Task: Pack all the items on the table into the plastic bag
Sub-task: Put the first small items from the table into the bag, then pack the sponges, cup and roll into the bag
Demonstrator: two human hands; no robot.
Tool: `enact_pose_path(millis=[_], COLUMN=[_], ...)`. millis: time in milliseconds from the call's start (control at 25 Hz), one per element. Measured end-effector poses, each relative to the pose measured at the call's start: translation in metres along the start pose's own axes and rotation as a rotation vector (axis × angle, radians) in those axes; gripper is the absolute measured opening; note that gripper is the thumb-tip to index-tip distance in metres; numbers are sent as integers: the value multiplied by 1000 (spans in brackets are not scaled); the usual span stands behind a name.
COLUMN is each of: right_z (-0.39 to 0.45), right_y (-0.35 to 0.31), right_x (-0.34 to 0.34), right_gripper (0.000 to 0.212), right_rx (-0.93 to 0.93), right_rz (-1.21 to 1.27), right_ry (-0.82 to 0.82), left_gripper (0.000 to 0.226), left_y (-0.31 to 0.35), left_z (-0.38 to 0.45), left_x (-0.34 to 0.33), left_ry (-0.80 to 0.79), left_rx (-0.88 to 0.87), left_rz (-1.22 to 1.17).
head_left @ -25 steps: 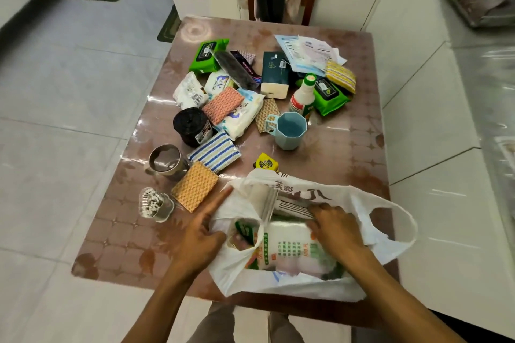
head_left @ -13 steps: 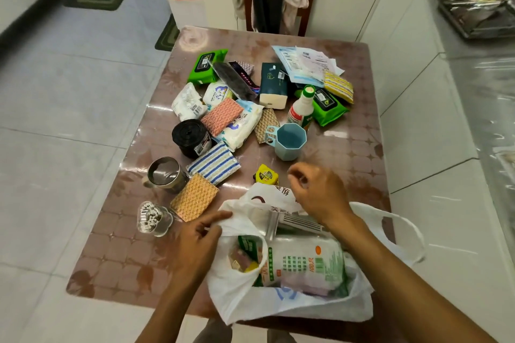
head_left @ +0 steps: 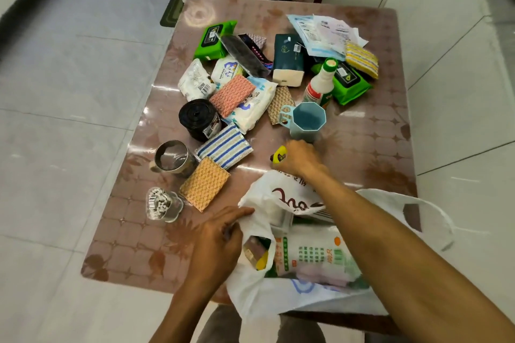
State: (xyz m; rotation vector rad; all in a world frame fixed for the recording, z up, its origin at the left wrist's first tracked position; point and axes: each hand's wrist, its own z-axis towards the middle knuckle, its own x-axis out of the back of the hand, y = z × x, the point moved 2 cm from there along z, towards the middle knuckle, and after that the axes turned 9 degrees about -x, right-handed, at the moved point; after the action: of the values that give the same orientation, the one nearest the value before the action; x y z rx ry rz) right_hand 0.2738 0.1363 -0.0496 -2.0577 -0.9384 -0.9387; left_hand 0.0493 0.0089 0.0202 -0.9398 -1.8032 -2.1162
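**Plastic bag half filled at the near edge, most items still loose**

Plastic, thin and white, makes up the bag [head_left: 281,198], which lies at the near edge of the worktop [head_left: 370,142] with part of it hanging past that edge. A large printed packet [head_left: 315,256] and a few smaller things are already inside. As a judgement, this is the biggest hazard: more weight dropped in near the overhang could drag the bag off the worktop, and the contents would be spilled onto the floor.

The bag's mouth is pinched at its left rim by the left hand [head_left: 214,242], fingers curled into the film. If that hold is eased, the mouth may be expected to fold shut and the next item would be blocked.

The right hand [head_left: 299,157] is curled over a small yellow and black object [head_left: 279,154] just beyond the bag; it appears to be gripped, though the fingertips are hidden. A slip is likely with so small and partly covered a thing.

Just beside that hand a blue cup [head_left: 308,121] stands upright, with a white bottle [head_left: 320,83] behind it; either could be knocked over by a careless lift. A steel mug [head_left: 174,159] and a jar of cotton swabs [head_left: 163,205] stand to the left, well apart from both hands, and are less exposed.
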Motion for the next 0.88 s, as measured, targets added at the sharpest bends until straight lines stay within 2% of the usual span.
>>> enact_pose_path(millis=[80,160,200,240,360,480,600,720,800,880], right_z=[-26,-71,-98,-125,-183,-191,-182,-184,-189,-188], right_y=[16,50,69,86,112,114,123,135,125,95], right_x=[34,68,75,76,25,-36,-57,-53,-35,-10], right_gripper=[34,37,42,50,63,61,50,38,30,20], right_rx=[17,125,206,272,316,353,391,310,302,333], right_rz=[255,544,639,666,456,118,-118,-263,-175,105], right_ry=[179,352,348,273,-69,-208,-212,-178,-92,21], left_gripper=[54,54,55,56,62,66,71,71,65,64], left_y=[2,2,2,3,7,9,-1,-9,-11,-16], left_z=[0,-2,-4,-5,-9,-12,-18,-25,-25,-23], left_x=[2,3,4,4,-1,-9,-14,-13,-12,-10], left_ry=[-29,-40,-35,-28,-61,-73,-39,8,27,48], left_rx=[-2,-20,-36,-50,-50,-54,25,63,63,100], left_rz=[-11,-36,-47,-61,-110,-130,-148,-144,-150,-238])
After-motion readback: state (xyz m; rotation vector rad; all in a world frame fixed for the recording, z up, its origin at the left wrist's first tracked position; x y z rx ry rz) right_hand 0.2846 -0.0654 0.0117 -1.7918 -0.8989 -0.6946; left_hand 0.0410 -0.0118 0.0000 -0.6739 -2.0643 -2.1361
